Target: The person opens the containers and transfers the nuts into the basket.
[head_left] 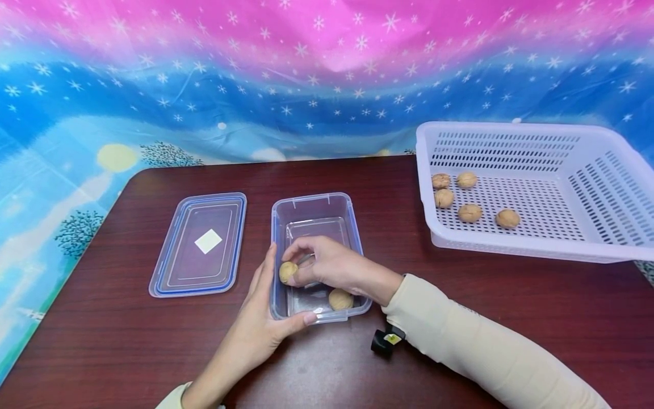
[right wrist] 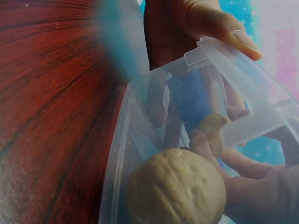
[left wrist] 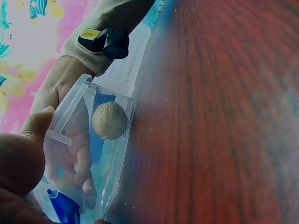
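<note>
My right hand reaches inside a clear plastic container and pinches a walnut between thumb and fingers, close to the left wall. A second walnut lies in the container's near right corner; it looks large through the wall in the right wrist view, as a walnut. Around the container's near left corner, my left hand holds on, its fingers along the left wall and its thumb at the near rim. The right fingertips show only dimly through the plastic in the left wrist view.
A clear lid with a blue seal and a white label lies left of the container. On the right stands a white perforated basket with several walnuts. A patterned cloth hangs behind the dark wooden table.
</note>
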`<state>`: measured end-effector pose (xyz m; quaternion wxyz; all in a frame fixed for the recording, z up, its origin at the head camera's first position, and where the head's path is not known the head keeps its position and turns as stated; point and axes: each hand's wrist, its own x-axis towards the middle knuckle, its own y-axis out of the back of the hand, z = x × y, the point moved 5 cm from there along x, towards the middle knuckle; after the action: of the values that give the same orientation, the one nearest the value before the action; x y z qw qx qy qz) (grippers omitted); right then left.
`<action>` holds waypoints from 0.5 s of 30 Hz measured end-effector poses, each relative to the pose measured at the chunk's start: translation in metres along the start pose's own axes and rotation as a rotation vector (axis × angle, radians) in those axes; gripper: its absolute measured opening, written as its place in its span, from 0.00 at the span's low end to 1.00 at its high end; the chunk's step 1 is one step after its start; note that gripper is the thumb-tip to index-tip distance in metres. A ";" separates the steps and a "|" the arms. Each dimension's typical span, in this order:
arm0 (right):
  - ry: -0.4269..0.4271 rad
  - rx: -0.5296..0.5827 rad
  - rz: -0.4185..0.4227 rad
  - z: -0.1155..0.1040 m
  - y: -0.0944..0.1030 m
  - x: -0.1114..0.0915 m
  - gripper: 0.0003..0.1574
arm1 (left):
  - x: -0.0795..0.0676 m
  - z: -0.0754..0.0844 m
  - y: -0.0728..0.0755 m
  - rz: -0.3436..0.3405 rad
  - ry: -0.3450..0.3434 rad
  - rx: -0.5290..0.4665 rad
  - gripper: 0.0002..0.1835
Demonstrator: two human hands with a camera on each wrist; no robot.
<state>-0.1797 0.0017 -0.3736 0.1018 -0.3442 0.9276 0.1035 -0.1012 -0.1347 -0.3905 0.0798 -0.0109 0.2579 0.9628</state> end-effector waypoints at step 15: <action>0.006 -0.006 -0.043 0.000 -0.001 -0.001 0.20 | 0.000 0.000 0.000 -0.006 0.009 -0.001 0.69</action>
<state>-0.1785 0.0013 -0.3732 0.1001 -0.3645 0.9201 0.1031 -0.1008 -0.1348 -0.3901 0.0816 -0.0161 0.2578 0.9626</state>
